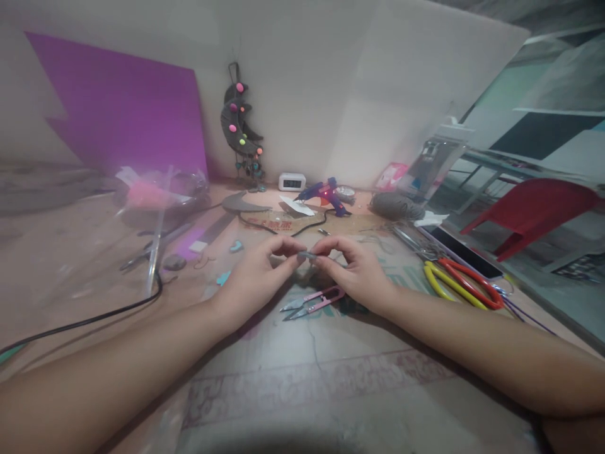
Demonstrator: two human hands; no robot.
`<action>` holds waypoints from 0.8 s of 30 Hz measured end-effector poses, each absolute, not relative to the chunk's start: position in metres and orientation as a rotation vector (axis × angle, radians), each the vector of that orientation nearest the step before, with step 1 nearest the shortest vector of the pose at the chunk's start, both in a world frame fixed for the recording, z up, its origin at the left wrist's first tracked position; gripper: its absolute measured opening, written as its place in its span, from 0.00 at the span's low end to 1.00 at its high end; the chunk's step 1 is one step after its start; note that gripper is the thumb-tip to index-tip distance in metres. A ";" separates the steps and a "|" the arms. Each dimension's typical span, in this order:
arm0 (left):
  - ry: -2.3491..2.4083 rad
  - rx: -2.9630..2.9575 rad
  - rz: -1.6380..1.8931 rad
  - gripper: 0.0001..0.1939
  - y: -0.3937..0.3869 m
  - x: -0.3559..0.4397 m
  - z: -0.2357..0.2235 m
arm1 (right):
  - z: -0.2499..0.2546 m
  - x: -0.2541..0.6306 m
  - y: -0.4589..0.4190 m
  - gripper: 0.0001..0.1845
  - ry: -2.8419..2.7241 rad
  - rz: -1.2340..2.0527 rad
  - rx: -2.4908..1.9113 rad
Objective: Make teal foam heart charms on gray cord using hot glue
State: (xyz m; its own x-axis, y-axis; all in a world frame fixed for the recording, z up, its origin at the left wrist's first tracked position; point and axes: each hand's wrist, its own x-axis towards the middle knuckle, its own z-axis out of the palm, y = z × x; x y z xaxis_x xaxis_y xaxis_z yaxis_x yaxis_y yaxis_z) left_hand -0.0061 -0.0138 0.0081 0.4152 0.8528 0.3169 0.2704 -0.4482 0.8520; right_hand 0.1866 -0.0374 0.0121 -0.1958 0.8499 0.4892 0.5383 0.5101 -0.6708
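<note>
Near the middle of the table, my left hand [265,271] and my right hand [354,268] meet fingertip to fingertip. Both are closed in a pinch on a small grey piece [309,255], too small and blurred to name. Just below my right hand lies a pair of pink-handled thread snips [314,302], blades pointing left. Loose grey yarn or thread seems to lie under the fingers, partly hidden. To the left of my left hand are small turquoise pieces [235,246].
Behind stand a glue gun [326,192], a white digital clock [292,182] and a flat grey crescent [246,202]. A decorated crescent hanging [236,120] is on the wall. At right lie red-and-yellow-handled scissors [463,284], a phone [463,249] and grey yarn [397,205]. A black cable [94,318] runs left.
</note>
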 end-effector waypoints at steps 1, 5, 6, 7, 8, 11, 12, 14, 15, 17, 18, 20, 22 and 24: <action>0.957 1.930 1.009 0.08 -0.013 -0.006 0.006 | 0.012 0.186 -0.037 0.04 -1.850 0.474 -1.158; 0.946 1.855 1.036 0.13 -0.010 -0.004 -0.001 | 0.011 0.187 -0.031 0.07 -1.729 0.656 -1.197; 0.939 1.825 1.040 0.13 -0.009 -0.004 -0.001 | 0.010 0.187 -0.029 0.08 -1.702 0.713 -1.199; 0.935 1.802 1.033 0.13 -0.009 -0.004 -0.001 | 0.010 0.188 -0.028 0.09 -1.679 0.767 -1.195; 0.936 1.792 1.021 0.12 -0.009 -0.004 0.000 | 0.009 0.188 -0.027 0.10 -1.662 0.813 -1.187; 0.973 1.837 0.985 0.12 -0.010 -0.005 0.004 | 0.007 0.189 -0.026 0.12 -1.656 0.861 -1.172; 0.990 1.856 0.975 0.13 -0.011 -0.004 0.005 | 0.006 0.190 -0.025 0.12 -1.666 0.858 -1.174; 1.006 1.873 0.963 0.13 -0.010 -0.004 0.006 | 0.006 0.190 -0.025 0.12 -1.690 0.840 -1.183; 1.007 1.873 0.959 0.13 -0.010 -0.003 0.006 | 0.005 0.190 -0.025 0.12 -1.698 0.828 -1.188; 1.000 1.867 0.955 0.12 -0.010 -0.002 0.006 | 0.005 0.190 -0.025 0.12 -1.708 0.804 -1.195; 0.996 1.867 0.955 0.12 -0.009 -0.002 0.006 | 0.005 0.190 -0.025 0.12 -1.711 0.796 -1.198; 0.992 1.873 0.950 0.12 -0.009 -0.002 0.006 | 0.006 0.190 -0.025 0.12 -1.717 0.809 -1.195; 0.994 1.879 0.948 0.11 -0.010 -0.002 0.006 | 0.006 0.190 -0.026 0.13 -1.705 0.851 -1.179; 0.999 1.873 0.955 0.12 -0.010 -0.003 0.006 | 0.007 0.189 -0.026 0.15 -1.665 0.896 -1.156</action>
State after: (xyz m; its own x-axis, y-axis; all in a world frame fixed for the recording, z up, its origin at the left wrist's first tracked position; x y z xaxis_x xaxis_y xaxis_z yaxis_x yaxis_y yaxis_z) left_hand -0.0030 -0.0096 0.0060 0.4053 0.8808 0.2449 0.2843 -0.3761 0.8819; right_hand 0.1895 -0.0264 0.0073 -0.1660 0.9506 0.2625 0.3043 0.3025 -0.9032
